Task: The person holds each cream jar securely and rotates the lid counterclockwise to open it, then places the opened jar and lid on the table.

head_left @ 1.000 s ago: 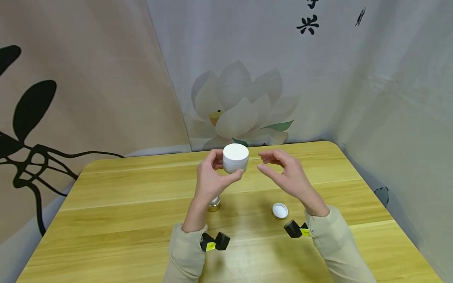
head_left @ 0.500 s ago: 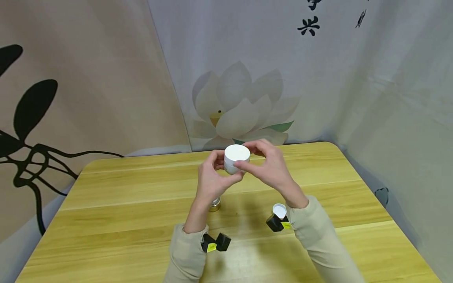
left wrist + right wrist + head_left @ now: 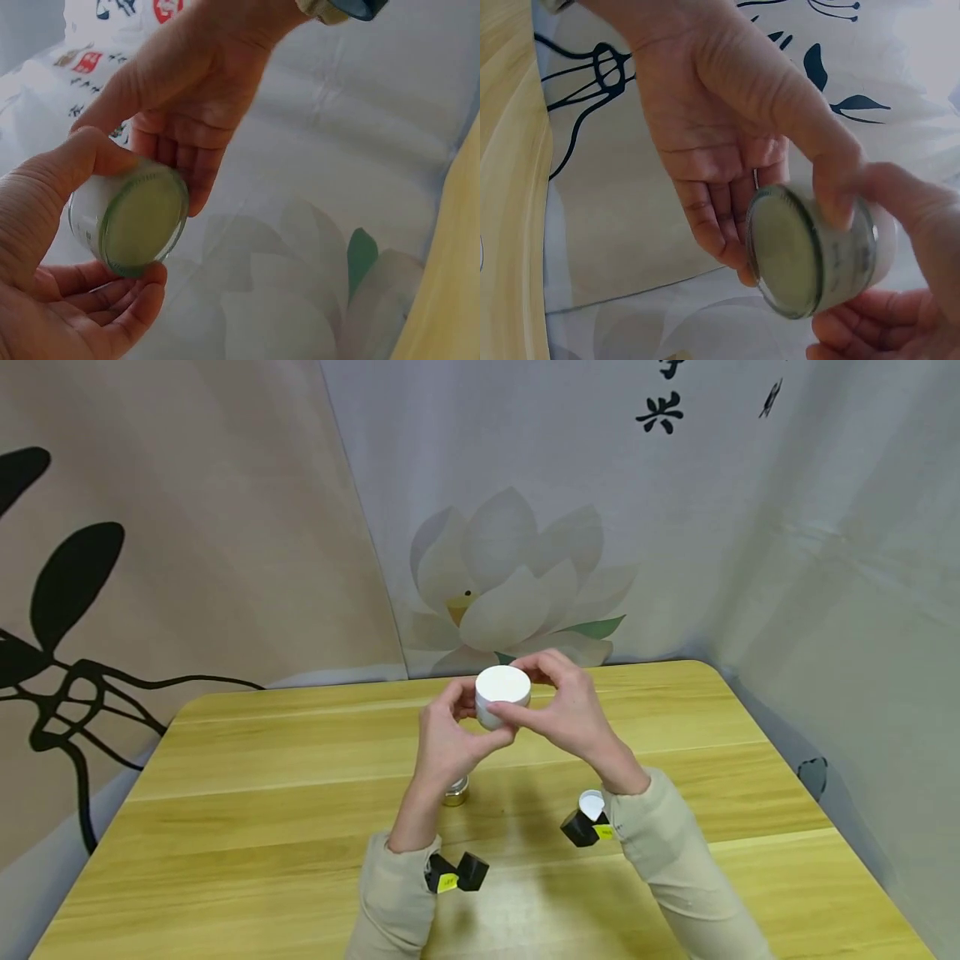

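A white-lidded cream jar (image 3: 502, 685) is held up over the far part of the table, lid upward and slightly tipped toward the head camera. My left hand (image 3: 450, 739) grips its lower body from the left, thumb in front. From the right, my right hand (image 3: 573, 714) pinches the lid, its thumb in front and its fingers behind. The jar's rounded glass bottom (image 3: 146, 221) faces the left wrist camera. Printed writing on the jar's side (image 3: 847, 259) is blurred in the right wrist view.
On the wooden table (image 3: 300, 860), a small gold-banded jar (image 3: 456, 793) is partly hidden by the left forearm. A small lid (image 3: 591, 803), white inside up, lies beside the right wrist's black camera (image 3: 581, 828). A printed curtain (image 3: 517, 527) hangs behind the table.
My right hand has come in from the right and taken hold of the jar's lid; its thumb has then shifted slightly left. The left hand and jar stay nearly in place.
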A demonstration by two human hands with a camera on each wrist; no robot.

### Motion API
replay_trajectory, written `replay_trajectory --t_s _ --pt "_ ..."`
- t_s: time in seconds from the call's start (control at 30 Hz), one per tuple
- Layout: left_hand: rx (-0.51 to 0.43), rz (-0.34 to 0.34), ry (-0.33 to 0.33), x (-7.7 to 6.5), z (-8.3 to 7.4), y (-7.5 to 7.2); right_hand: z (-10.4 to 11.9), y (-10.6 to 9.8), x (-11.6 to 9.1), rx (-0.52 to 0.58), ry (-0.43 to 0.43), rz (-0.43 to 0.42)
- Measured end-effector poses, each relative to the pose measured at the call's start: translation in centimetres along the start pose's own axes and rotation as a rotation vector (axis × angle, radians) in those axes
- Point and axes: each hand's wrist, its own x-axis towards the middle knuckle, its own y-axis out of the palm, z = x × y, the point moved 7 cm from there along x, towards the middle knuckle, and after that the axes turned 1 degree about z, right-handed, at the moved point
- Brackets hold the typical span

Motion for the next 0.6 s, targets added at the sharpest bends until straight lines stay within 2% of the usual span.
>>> replay_trajectory --t_s 0.13,0.23,0.43,0.53,0.6 --pt "-0.024 0.018 -0.009 0.0 0.07 0.02 -0.25 0.06 -0.05 0.081 -0.003 0.067" --pt "-0.025 0.026 -0.009 0.01 0.06 0.03 -0.17 0.05 -0.17 0.073 0.003 0.094" --pt "-0.012 0.035 0.002 -0.07 0.07 0.12 0.01 -0.22 -0.27 -0.024 0.067 0.024" --pt "-0.012 0.036 0.008 -0.15 0.04 0.12 0.03 -0.29 -0.33 -0.01 0.067 0.011" --pt "-0.013 0.035 0.005 -0.22 0.09 0.09 0.02 -0.3 -0.38 0.023 0.049 0.032"
